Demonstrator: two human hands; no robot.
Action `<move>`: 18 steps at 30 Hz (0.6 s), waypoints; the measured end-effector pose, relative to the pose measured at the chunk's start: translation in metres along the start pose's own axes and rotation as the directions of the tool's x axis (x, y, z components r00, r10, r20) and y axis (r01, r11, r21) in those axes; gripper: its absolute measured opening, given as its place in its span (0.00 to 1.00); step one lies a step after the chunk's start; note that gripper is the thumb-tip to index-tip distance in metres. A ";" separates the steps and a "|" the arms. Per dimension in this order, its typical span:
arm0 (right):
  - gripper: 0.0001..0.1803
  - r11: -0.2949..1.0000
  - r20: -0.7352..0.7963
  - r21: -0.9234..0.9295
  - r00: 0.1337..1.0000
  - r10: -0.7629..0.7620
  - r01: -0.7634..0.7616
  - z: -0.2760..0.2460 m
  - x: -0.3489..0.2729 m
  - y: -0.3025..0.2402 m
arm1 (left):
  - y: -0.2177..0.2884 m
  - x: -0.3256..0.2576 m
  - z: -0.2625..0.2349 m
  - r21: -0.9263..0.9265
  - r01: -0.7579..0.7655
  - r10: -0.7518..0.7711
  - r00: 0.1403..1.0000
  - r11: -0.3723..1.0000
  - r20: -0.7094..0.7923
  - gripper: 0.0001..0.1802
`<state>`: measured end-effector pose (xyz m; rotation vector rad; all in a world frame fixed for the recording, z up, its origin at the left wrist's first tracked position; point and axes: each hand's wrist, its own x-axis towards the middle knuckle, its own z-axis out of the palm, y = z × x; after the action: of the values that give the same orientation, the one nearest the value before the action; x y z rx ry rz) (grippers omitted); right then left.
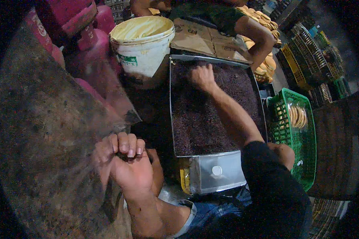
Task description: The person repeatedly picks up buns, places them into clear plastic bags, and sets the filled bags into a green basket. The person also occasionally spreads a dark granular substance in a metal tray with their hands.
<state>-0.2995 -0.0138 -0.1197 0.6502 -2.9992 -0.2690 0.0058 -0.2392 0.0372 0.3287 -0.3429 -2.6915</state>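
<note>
My right hand point(204, 78) reaches over a shallow metal-edged tray point(172, 119) filled with fine dark-brown granules point(203, 123). Its fingers are closed and point down at the granules near the far left part of the tray; the fingertips are hidden, so what they hold cannot be seen. Beside the edge of a stained brown work surface point(48, 151), my left hand point(129, 163) is turned palm up. The fingers are curled in toward the palm, and I see nothing in them. Motion blurs its outer side.
A smeared white bucket point(141, 49) and a flattened cardboard box point(193, 38) stand beyond the tray. Another person's arm point(261, 38) bends at the far side. A green crate point(310, 139) holds bagged flat breads point(297, 116). Pink rounded objects point(85, 44) fill the far left.
</note>
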 end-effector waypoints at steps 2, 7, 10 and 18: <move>0.24 0.995 -0.075 0.091 0.997 -0.032 0.039 -0.032 -0.027 -0.044 | -0.001 -0.003 0.000 0.035 -0.022 0.023 1.000 0.999 -0.010 0.22; 0.24 0.988 -0.097 0.034 0.984 -0.150 0.154 -0.002 -0.058 -0.057 | -0.018 0.003 0.012 0.056 0.027 -0.029 0.999 0.998 0.026 0.22; 0.25 0.991 -0.026 0.045 0.991 -0.128 0.129 -0.006 -0.083 -0.036 | -0.022 0.007 0.020 0.134 -0.012 0.019 0.999 0.991 -0.047 0.20; 0.46 0.980 -0.044 0.164 0.991 0.125 -0.117 -0.022 -0.180 0.099 | -0.057 0.020 0.015 0.140 0.038 -0.038 0.999 0.989 -0.003 0.16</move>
<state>-0.1741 0.1463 -0.0843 0.4747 -3.0146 -0.0017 -0.0366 -0.1942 0.0318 0.3795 -0.5322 -2.7105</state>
